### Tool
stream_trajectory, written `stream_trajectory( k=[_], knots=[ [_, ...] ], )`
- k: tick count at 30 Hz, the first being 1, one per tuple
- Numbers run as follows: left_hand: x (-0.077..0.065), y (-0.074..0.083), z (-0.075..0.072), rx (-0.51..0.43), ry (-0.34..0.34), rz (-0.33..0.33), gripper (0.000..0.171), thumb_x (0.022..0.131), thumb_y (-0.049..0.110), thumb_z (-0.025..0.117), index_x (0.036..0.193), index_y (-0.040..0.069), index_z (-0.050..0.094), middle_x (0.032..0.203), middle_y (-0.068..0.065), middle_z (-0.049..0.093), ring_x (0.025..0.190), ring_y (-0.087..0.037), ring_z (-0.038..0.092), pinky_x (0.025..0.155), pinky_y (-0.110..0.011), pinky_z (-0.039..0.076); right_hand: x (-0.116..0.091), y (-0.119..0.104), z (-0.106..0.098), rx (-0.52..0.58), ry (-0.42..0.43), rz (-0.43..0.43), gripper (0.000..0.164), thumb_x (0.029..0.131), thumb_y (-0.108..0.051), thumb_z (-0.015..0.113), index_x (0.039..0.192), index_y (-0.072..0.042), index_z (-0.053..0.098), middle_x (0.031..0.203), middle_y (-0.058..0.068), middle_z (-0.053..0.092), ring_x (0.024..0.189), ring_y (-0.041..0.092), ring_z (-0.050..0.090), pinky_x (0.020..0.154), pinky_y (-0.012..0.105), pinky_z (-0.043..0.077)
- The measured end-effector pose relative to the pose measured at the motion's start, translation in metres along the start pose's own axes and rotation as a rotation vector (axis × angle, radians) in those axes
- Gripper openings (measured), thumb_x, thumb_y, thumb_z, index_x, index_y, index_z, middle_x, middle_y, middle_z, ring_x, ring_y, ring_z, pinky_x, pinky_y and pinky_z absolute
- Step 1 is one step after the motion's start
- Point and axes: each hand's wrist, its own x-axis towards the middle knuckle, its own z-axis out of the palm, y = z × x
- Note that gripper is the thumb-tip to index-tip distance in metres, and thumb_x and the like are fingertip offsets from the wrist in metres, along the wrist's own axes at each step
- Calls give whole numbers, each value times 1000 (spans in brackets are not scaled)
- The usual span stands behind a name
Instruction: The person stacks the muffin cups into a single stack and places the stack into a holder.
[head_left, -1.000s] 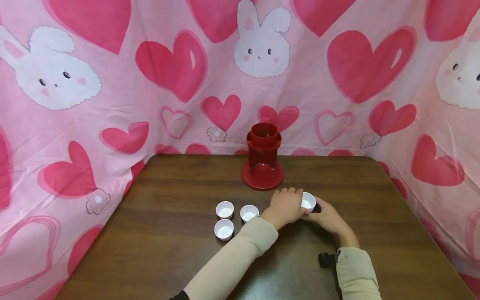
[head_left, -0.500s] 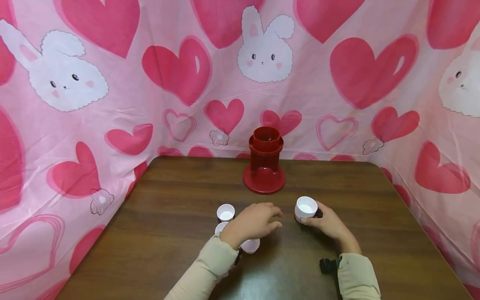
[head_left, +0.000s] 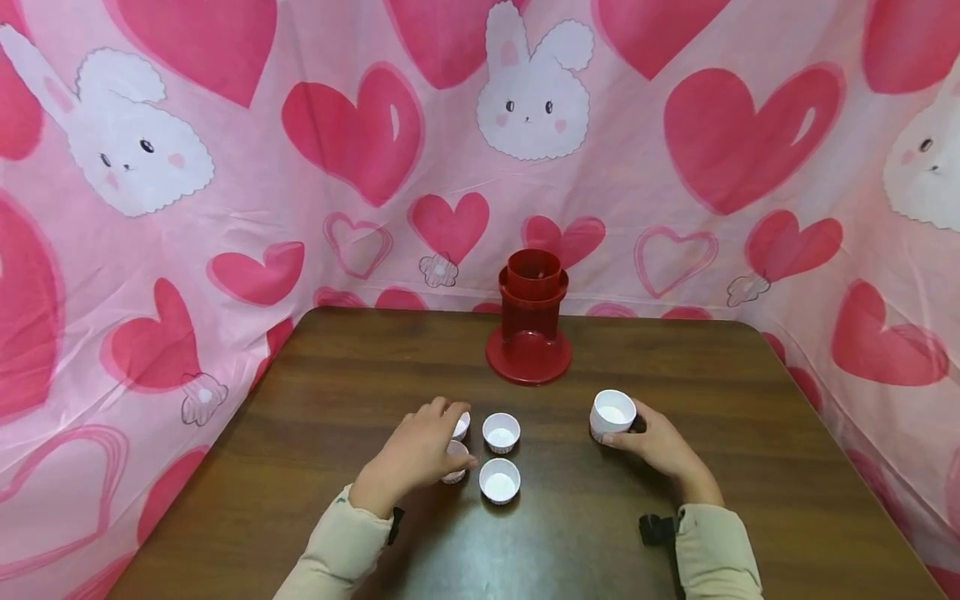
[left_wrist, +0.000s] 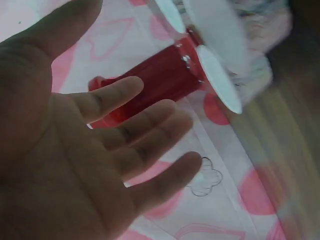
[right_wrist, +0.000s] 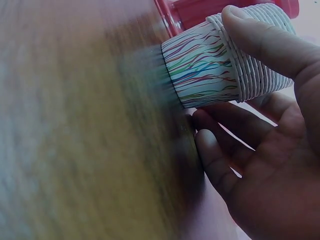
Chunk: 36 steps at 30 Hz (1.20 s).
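Note:
My right hand (head_left: 662,450) grips a stack of nested paper cups (head_left: 612,414) on the right half of the table. In the right wrist view the stack (right_wrist: 202,65) shows colored wavy lines and many overlapping rims, with the thumb along its side. My left hand (head_left: 416,454), fingers spread and holding nothing, hovers over two white paper cups, the far one (head_left: 461,427) and the near one (head_left: 453,477), both partly hidden by it. Beside them stand two more single cups, a far one (head_left: 501,432) and a near one (head_left: 499,481), upright with open tops.
A red cylindrical stand (head_left: 529,321) with a round base stands at the back of the wooden table (head_left: 360,358). Behind and along the sides hangs a pink cloth (head_left: 600,183) with hearts and rabbits.
My left hand has left the cup stack and moved left, passing over the loose cups to the left pair. My right hand keeps its hold on the stack in about the same place.

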Motion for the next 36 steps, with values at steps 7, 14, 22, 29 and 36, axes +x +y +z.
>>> stream_trajectory(
  k=[7,14,22,29,36],
  knots=[
    [-13,-2,8,39,-37,-112,91,68,43,93,140,7,49,111,-19,56,97,-39,60,78,-58,49,4,3,-2,-3,5,13,71,83,-19,85,140,7,50,123,19,64,113,31,57,96,46,45],
    [-19,9,24,69,34,-179,95,67,35,95,142,5,46,101,-25,58,83,-41,63,60,-53,52,1,5,1,-35,1,3,71,82,-21,85,138,8,52,122,19,64,113,33,57,96,50,44],
    [-20,9,35,94,50,-189,85,72,26,91,142,6,47,99,-25,60,78,-39,64,57,-52,52,3,4,4,-8,1,3,69,82,-19,85,138,6,53,123,17,64,115,32,56,98,50,42],
    [-19,7,33,79,35,-143,80,76,21,87,143,7,48,100,-23,61,71,-35,65,56,-50,51,-1,3,3,25,18,7,69,82,-14,85,138,7,52,122,17,64,114,31,57,96,47,44],
    [-24,11,17,16,17,-87,78,77,21,86,143,6,48,110,-20,63,88,-36,66,63,-52,53,0,7,1,5,20,18,70,82,-18,86,138,6,52,125,18,63,117,34,56,100,53,42]
  ],
)
